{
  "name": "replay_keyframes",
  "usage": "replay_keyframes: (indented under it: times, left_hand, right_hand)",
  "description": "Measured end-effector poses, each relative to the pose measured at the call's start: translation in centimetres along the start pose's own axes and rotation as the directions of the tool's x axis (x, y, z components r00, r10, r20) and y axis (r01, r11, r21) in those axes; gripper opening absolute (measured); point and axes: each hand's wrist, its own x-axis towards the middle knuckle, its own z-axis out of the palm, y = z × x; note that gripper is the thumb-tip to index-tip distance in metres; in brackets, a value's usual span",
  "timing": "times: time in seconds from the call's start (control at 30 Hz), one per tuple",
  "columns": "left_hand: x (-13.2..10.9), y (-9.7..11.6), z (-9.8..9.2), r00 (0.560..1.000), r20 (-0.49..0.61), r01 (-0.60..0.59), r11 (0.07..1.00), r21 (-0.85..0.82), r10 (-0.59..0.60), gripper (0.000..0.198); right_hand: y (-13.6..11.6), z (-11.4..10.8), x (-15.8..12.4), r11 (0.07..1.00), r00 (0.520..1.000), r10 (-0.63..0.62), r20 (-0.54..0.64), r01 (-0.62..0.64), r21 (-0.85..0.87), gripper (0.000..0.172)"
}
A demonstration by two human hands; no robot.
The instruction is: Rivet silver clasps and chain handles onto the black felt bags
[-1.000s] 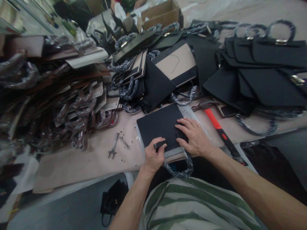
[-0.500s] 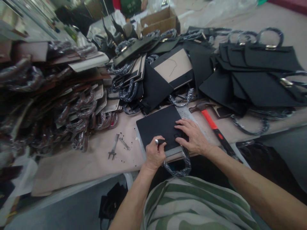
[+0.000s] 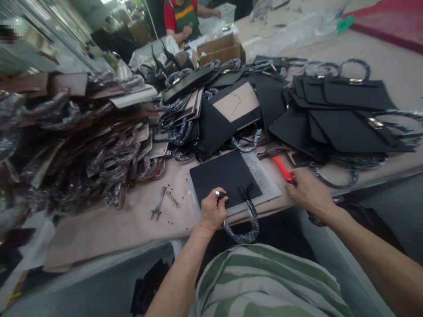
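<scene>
A black bag panel (image 3: pixel 221 176) lies flat on a pale board (image 3: pixel 264 178) at the table's front edge. Its plastic-wrapped handle (image 3: pixel 254 224) hangs over that edge toward my body. My left hand (image 3: pixel 213 210) rests at the panel's near left, fingers closed around a short punch-like tool (image 3: pixel 217 193) with a silver end; its lower part is hidden. To the right of the board, my right hand (image 3: pixel 309 191) is wrapped round the grip of a claw hammer (image 3: pixel 281 167) with a red and black handle. The hammer's head points away to the left.
A two-pronged metal tool (image 3: pixel 159 203) and a small metal rod (image 3: pixel 173 199) lie left of the board. Brown bag parts (image 3: pixel 82 132) are heaped at left, black bag panels (image 3: pixel 343 127) behind and right. A cardboard box (image 3: pixel 220 50) and a co-worker (image 3: pixel 185 22) are beyond.
My right hand has left the bag panel, moved right and closed on the hammer's handle. My left hand stays on the panel with its tool. The view has tilted up slightly.
</scene>
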Motion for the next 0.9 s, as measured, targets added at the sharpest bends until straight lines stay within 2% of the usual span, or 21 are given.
replay_keyframes:
  times: [0.03, 0.07, 0.13, 0.2, 0.23, 0.27, 0.3, 0.33, 0.37, 0.4, 0.47, 0.5, 0.57, 0.67, 0.73, 0.77, 0.83, 0.9]
  left_hand:
    - [0.1, 0.1, 0.0, 1.000, -0.002, -0.003, 1.000, 0.003, 0.003, 0.013]
    - [0.1, 0.1, 0.0, 1.000, -0.005, -0.006, 1.000, 0.007, 0.006, 0.012]
    - [0.1, 0.2, 0.2, 1.000, -0.013, -0.015, 1.000, 0.014, 0.015, 0.011]
    - [0.1, 0.3, 0.2, 1.000, -0.017, -0.017, 1.000, 0.017, 0.017, 0.010]
    - [0.1, 0.4, 0.3, 1.000, -0.020, -0.015, 1.000, 0.017, 0.015, 0.010]
    - [0.0, 0.4, 0.3, 1.000, -0.023, -0.012, 1.000, 0.016, 0.012, 0.010]
    - [0.0, 0.4, 0.4, 1.000, -0.026, -0.009, 1.000, 0.014, 0.009, 0.010]
    - [0.1, 0.5, 0.4, 1.000, -0.028, -0.005, 1.000, 0.013, 0.005, 0.010]
    - [0.1, 0.5, 0.4, 1.000, -0.029, -0.001, 1.000, 0.013, 0.001, 0.010]
    - [0.1, 0.5, 0.4, 1.000, -0.029, 0.003, 1.000, 0.015, -0.002, 0.011]
    - [0.2, 0.5, 0.5, 1.000, -0.029, 0.004, 1.000, 0.020, -0.003, 0.010]
    - [0.2, 0.6, 0.5, 1.000, -0.029, 0.003, 1.000, 0.025, -0.002, 0.010]
    - [0.2, 0.5, 0.6, 1.000, -0.031, 0.001, 0.999, 0.038, 0.000, 0.010]
    - [0.1, 0.5, 0.8, 0.999, -0.032, -0.008, 0.998, 0.057, 0.010, 0.010]
    - [0.1, 0.5, 0.8, 1.000, -0.027, -0.010, 0.998, 0.054, 0.011, 0.010]
    - [0.1, 0.5, 0.8, 1.000, -0.025, -0.006, 0.999, 0.049, 0.007, 0.010]
    - [0.0, 0.4, 0.8, 1.000, -0.020, 0.005, 0.999, 0.034, -0.004, 0.010]
    - [0.0, 0.3, 0.8, 1.000, -0.018, 0.016, 1.000, 0.026, -0.015, 0.011]
  right_hand:
    - [-0.2, -0.1, 0.2, 0.993, 0.993, 0.081, 0.080, -0.088, 0.079, 0.018]
    - [-0.6, -0.4, 0.5, 0.962, 0.966, 0.170, 0.194, -0.205, 0.177, 0.014]
    - [-1.8, -1.3, 1.3, 0.836, 0.852, 0.263, 0.453, -0.436, 0.333, 0.011]
    - [-3.3, -2.5, 1.7, 0.703, 0.741, 0.233, 0.629, -0.575, 0.417, 0.013]
    - [-4.2, -3.2, 1.7, 0.648, 0.716, 0.210, 0.666, -0.612, 0.454, 0.015]
    - [-5.0, -4.0, 1.5, 0.598, 0.712, 0.201, 0.673, -0.633, 0.492, 0.018]
    - [-5.9, -4.8, 1.1, 0.549, 0.717, 0.199, 0.669, -0.646, 0.530, 0.020]
    - [-6.8, -5.7, 0.5, 0.527, 0.743, 0.197, 0.640, -0.631, 0.570, 0.024]
    - [-7.7, -6.6, -0.1, 0.551, 0.791, 0.186, 0.582, -0.575, 0.605, 0.028]
    - [-8.6, -7.6, -0.9, 0.626, 0.856, 0.150, 0.495, -0.470, 0.622, 0.033]
    - [-10.4, -9.2, -2.4, 0.806, 0.956, -0.012, 0.294, -0.164, 0.569, 0.042]
    - [-11.2, -9.8, -3.1, 0.866, 0.972, -0.121, 0.201, 0.004, 0.501, 0.044]
    - [-12.6, -10.3, -4.3, 0.908, 0.939, -0.327, 0.109, 0.280, 0.313, 0.044]
    - [-13.8, -10.5, -4.9, 0.870, 0.850, -0.492, 0.188, 0.490, 0.061, 0.041]
    - [-14.5, -11.4, -4.8, 0.831, 0.812, -0.543, 0.213, 0.557, -0.004, 0.040]
    - [-14.9, -12.2, -4.7, 0.820, 0.806, -0.565, 0.174, 0.573, 0.007, 0.040]
    - [-15.6, -14.0, -4.7, 0.820, 0.822, -0.569, -0.005, 0.568, 0.074, 0.039]
    - [-16.0, -14.8, -5.1, 0.837, 0.839, -0.508, -0.193, 0.534, 0.120, 0.038]
